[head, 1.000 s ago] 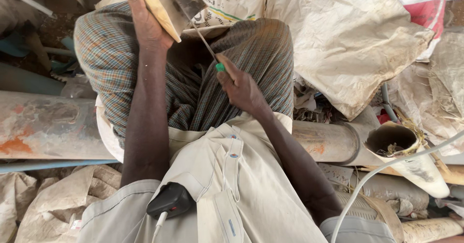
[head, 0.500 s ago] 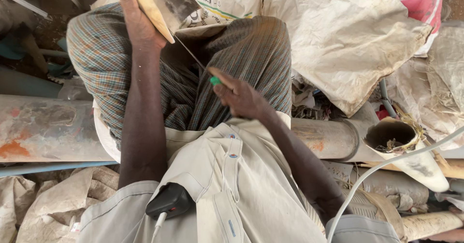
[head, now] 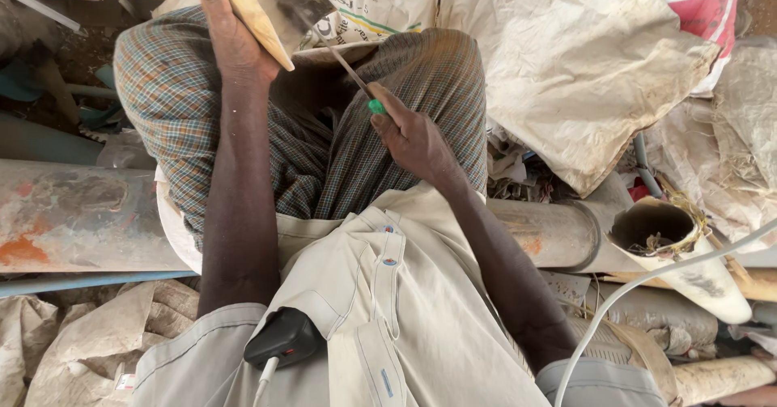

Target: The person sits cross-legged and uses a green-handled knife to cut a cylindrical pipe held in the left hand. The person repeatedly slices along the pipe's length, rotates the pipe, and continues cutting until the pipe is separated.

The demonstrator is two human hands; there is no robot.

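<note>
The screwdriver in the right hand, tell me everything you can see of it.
The screwdriver is slim, with a thin grey metal shaft and a bright green handle, of which only a small bit shows above the right hand closed round it. It slants up and to the left, its tip at the lower edge of the flat tan and dark grey piece held up by the left hand. The tip's shape is too small to tell.
</note>
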